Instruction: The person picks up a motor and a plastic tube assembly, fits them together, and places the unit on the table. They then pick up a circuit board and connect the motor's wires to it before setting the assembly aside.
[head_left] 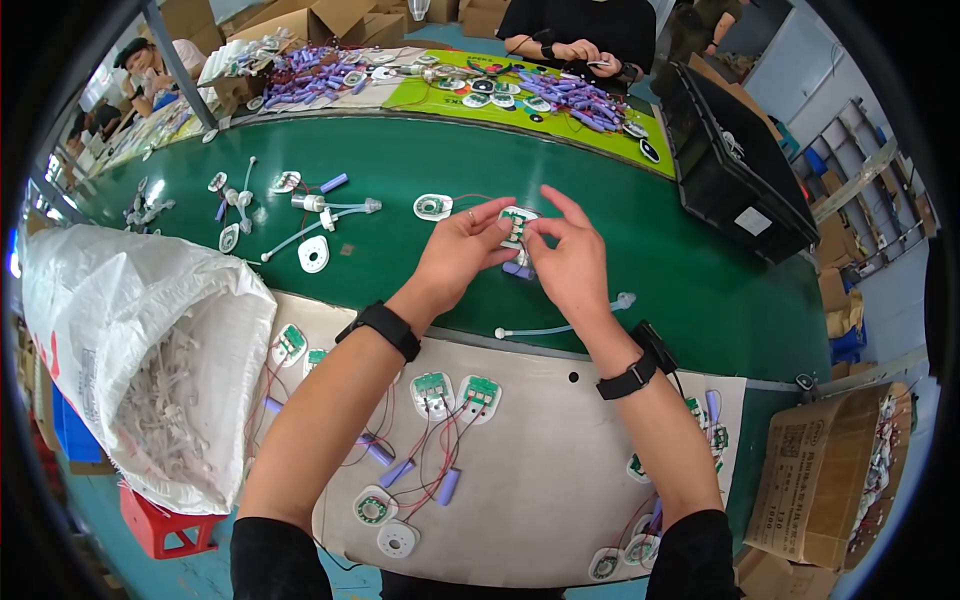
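Pinches a green-and-white circuit board (516,228) between thumb and fingers of the left hand (458,248), slightly off the view's centre toward 1 o'clock. Brings the fingertips of the right hand (567,262) to the board's 3 o'clock edge; impossible to tell whether pinching or merely touching there. Looks light and stiff, probably smooth on the plastic, likely fragile at the joints and components. Best taken by the white rim, without tugging the purple battery (518,269) hanging at 6 o'clock or the oval white piece (433,207), apparently wired on, just past 9 o'clock. Around the board: a clear tube (540,331) between 5 and 6 o'clock, partly hidden by the right forearm; another wired board (431,395) at 7; a white sack (90,300) near 9; a black crate (745,200) at 3. Probably most hampered by loose wiring.
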